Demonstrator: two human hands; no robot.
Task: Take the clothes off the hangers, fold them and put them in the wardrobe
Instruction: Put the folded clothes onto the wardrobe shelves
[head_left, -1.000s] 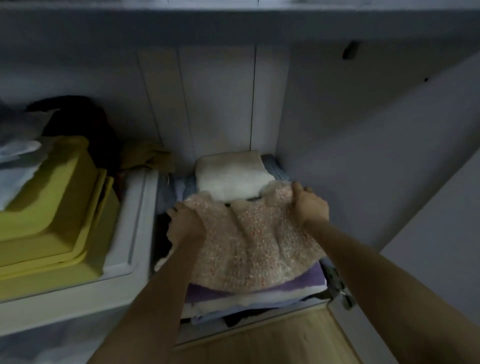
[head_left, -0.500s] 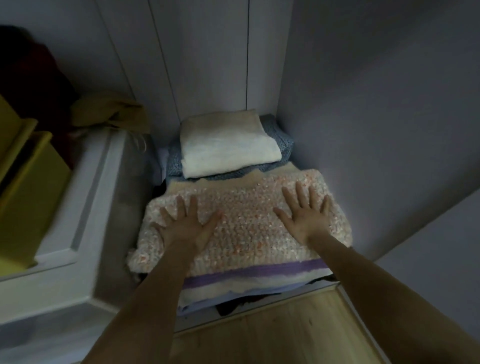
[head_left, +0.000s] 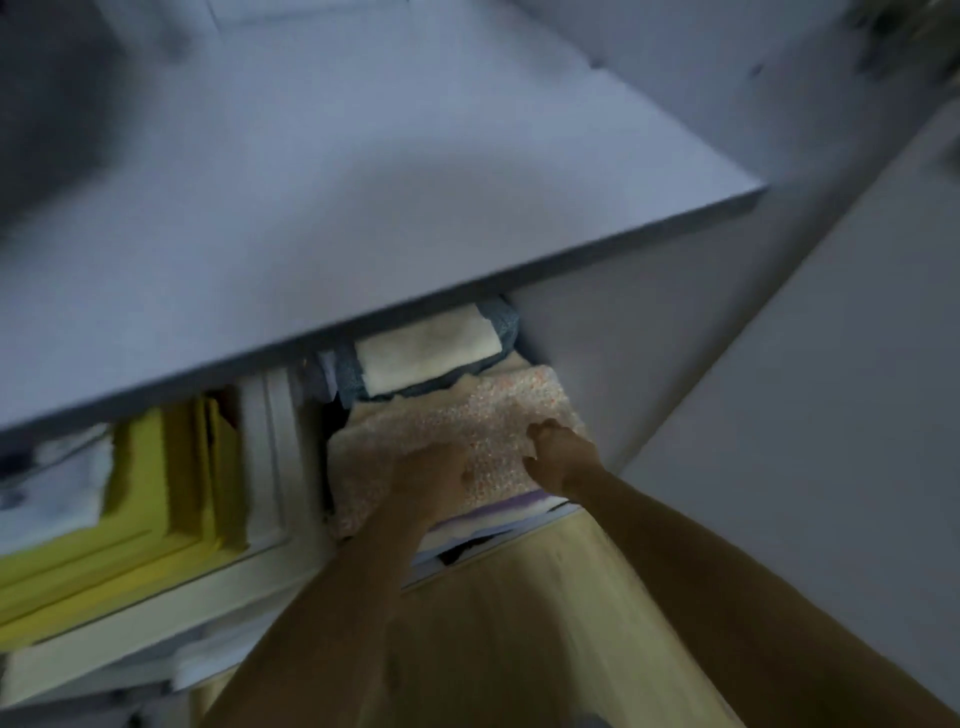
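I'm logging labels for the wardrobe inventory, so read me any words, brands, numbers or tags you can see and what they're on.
None: no readable text in this view.
The knit sweater, the folded cream cloth, the yellow boxes and the shelf show no label, and the picture is motion-blurred.

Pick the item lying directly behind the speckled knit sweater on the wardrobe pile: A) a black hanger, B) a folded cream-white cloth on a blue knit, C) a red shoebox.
B: past the speckled knit sweater, a folded cream-white cloth rests on a blue knit.
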